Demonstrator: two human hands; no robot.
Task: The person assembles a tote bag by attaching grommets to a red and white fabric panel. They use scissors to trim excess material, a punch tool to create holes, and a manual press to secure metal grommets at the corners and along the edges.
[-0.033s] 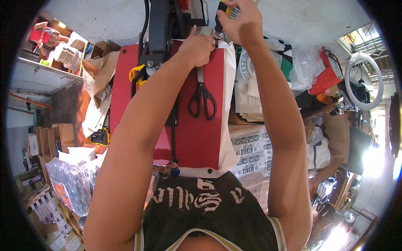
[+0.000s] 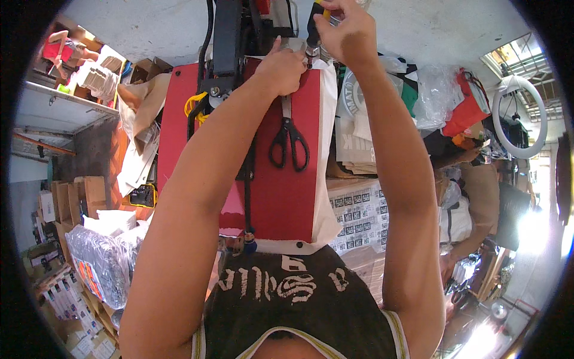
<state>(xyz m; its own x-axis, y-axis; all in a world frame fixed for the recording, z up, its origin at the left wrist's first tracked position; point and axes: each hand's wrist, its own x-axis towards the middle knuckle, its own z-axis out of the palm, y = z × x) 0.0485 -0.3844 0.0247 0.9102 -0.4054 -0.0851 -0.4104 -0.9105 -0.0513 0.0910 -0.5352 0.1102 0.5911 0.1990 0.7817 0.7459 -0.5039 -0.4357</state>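
A screwdriver (image 2: pixel 312 30) with a black and yellow handle stands almost upright in my right hand (image 2: pixel 350 36), its tip down at the far right corner of a red board (image 2: pixel 281 203). My left hand (image 2: pixel 282 70) is closed by the tip, fingers bunched at the corner; what they pinch is hidden. A pale translucent piece (image 2: pixel 293 43) shows just beyond those fingers. Black-handled scissors (image 2: pixel 289 143) lie on the board, blades partly under my left hand. White cloth (image 2: pixel 326 149) hangs out along the board's right and near edges.
A black metal machine arm (image 2: pixel 227 42) rises over the board, left of my hands, with a yellow cord (image 2: pixel 194 106) beside it. Stacked bags (image 2: pixel 356 146) stand to the right. Plastic-wrapped goods (image 2: pixel 98 257) sit at left. A person (image 2: pixel 60 51) is visible far left.
My right hand's fingers have shifted slightly on the screwdriver handle, which looks a little turned. The left hand, scissors and board keep their places.
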